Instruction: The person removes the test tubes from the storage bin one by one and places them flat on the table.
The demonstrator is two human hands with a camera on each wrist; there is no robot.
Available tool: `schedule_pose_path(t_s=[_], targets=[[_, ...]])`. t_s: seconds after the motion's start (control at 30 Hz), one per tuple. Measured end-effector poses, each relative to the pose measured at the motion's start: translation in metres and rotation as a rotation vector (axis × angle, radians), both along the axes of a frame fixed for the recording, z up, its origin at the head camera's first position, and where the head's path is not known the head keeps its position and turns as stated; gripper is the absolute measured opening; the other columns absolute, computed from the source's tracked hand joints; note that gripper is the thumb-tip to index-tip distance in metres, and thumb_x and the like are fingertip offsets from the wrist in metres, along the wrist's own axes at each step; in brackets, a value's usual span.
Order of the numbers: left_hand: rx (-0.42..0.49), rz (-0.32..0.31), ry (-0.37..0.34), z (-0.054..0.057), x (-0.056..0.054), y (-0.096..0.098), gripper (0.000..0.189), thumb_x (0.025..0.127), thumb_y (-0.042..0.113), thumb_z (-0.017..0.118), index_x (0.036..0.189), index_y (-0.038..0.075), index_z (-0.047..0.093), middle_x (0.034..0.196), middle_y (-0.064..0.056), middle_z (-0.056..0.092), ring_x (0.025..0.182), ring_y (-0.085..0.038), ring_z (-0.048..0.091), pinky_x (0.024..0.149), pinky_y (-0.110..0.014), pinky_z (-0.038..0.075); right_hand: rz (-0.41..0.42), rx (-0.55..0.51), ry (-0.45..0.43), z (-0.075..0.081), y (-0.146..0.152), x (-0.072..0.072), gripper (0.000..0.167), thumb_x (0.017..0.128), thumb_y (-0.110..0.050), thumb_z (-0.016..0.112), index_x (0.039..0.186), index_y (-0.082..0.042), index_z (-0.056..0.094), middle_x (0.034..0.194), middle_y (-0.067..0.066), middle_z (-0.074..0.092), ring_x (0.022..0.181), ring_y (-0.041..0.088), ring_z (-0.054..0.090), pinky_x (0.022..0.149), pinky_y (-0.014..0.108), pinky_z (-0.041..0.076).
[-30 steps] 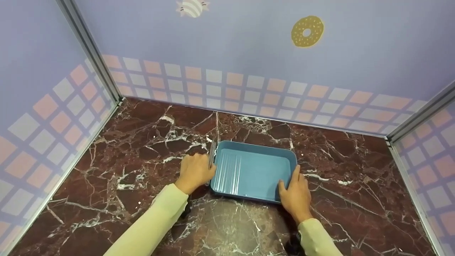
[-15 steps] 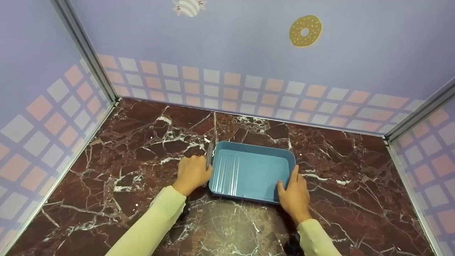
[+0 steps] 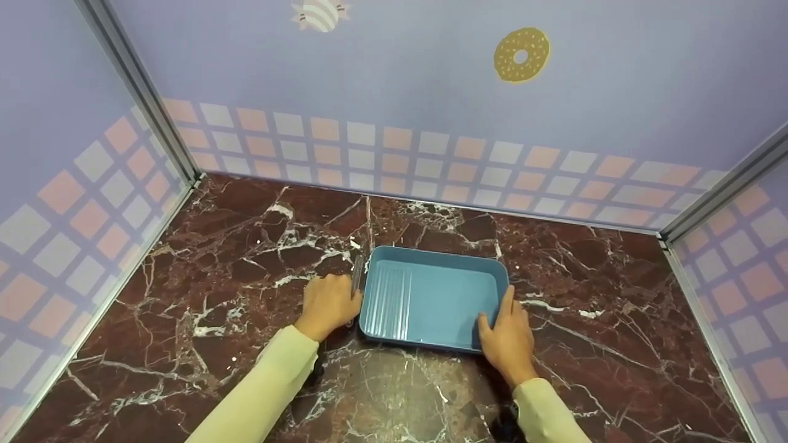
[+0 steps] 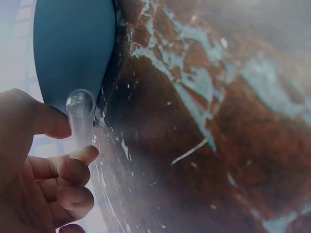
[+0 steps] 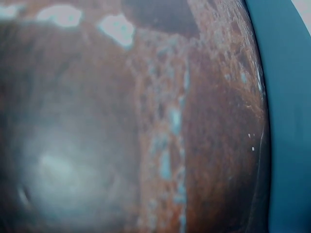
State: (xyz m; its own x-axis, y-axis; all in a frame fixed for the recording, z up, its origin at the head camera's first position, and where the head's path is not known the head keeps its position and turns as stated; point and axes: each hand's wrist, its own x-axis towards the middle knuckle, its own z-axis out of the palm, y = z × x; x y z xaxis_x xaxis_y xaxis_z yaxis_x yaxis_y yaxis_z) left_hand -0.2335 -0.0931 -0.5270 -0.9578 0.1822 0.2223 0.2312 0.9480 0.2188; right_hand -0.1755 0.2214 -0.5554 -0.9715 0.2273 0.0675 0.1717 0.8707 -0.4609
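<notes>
Blue tray point(image 3: 455, 301), front and centre, sits flat on the marbled bench point(image 3: 591, 344), its open side up and its long side running across in front of the person. And look at the right hand point(image 3: 510, 341): it grips the tray's right end near the front corner, thumb over the inside of the wall, fingers along the outside. That looks like a steadying hold, one that would keep the tray from sliding or turning.

Over to the other side! The left hand point(image 3: 328, 306) has its fingers curled round a clear rod point(image 3: 357, 275), and the left wrist view shows its rounded end poking out between thumb and fingers. The rod lines up along the tray's left end, just beside it; whether the two touch, I cannot tell. Holding it in line with that edge seems to keep it close in without crossing the rim. What the rod is for, or whether it has more to it beneath the hand, the pictures do not say.

Inside the tray, a ribbed strip point(image 3: 389, 301) fills the left part, with smooth floor beyond it. Both sleeves come in from the near side, so the tray lies between the hands, handy for either. Behind, a lilac wall point(image 3: 394, 74) with checks and a doughnut picture point(image 3: 521, 54) closes off the bench.
</notes>
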Motion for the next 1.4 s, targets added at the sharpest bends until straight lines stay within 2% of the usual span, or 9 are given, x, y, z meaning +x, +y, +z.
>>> schedule_pose_path(t_s=[0.23, 0.9, 1.03, 1.2, 1.4], targets=[[0.015, -0.011, 0.007, -0.002, -0.004, 0.000, 0.040, 0.084, 0.028, 0.066, 0.052, 0.013, 0.045, 0.051, -0.008, 0.055, 0.042, -0.025, 0.048, 0.043, -0.042, 0.040, -0.006, -0.003, 0.013, 0.001, 0.001, -0.002, 0.078, 0.095, -0.033, 0.052, 0.152, 0.001, 0.013, 0.143, 0.028, 0.040, 0.129, 0.044, 0.041, 0.098, 0.058, 0.039], [0.043, -0.023, 0.002, -0.012, -0.002, -0.002, 0.034, 0.083, 0.027, 0.067, 0.058, 0.012, 0.049, 0.052, -0.007, 0.055, 0.042, -0.022, 0.044, 0.041, -0.037, 0.035, -0.020, -0.007, 0.031, -0.001, -0.001, 0.001, 0.079, 0.092, -0.033, 0.055, 0.152, 0.001, 0.016, 0.141, 0.027, 0.043, 0.127, 0.043, 0.043, 0.097, 0.058, 0.040], [0.028, -0.017, -0.020, -0.011, 0.000, -0.002, 0.034, 0.085, 0.029, 0.065, 0.059, 0.013, 0.049, 0.052, -0.006, 0.053, 0.041, -0.020, 0.043, 0.041, -0.036, 0.035, -0.023, -0.017, 0.020, -0.001, -0.002, 0.001, 0.080, 0.093, -0.034, 0.054, 0.152, 0.001, 0.015, 0.141, 0.027, 0.042, 0.128, 0.043, 0.043, 0.097, 0.058, 0.040], [0.020, -0.003, -0.037, -0.009, -0.001, -0.002, 0.033, 0.086, 0.030, 0.064, 0.062, 0.011, 0.053, 0.055, -0.008, 0.056, 0.044, -0.024, 0.048, 0.044, -0.039, 0.038, -0.025, -0.005, 0.039, -0.001, -0.002, -0.001, 0.079, 0.093, -0.034, 0.054, 0.152, 0.002, 0.016, 0.140, 0.028, 0.043, 0.126, 0.043, 0.044, 0.095, 0.057, 0.041], [0.044, 0.002, -0.016, -0.006, -0.002, -0.001, 0.032, 0.086, 0.030, 0.065, 0.063, 0.011, 0.054, 0.055, -0.007, 0.055, 0.046, -0.025, 0.050, 0.045, -0.039, 0.039, -0.026, 0.002, 0.038, -0.001, -0.001, -0.001, 0.080, 0.092, -0.034, 0.055, 0.152, 0.002, 0.016, 0.140, 0.027, 0.044, 0.126, 0.044, 0.045, 0.095, 0.057, 0.041]])
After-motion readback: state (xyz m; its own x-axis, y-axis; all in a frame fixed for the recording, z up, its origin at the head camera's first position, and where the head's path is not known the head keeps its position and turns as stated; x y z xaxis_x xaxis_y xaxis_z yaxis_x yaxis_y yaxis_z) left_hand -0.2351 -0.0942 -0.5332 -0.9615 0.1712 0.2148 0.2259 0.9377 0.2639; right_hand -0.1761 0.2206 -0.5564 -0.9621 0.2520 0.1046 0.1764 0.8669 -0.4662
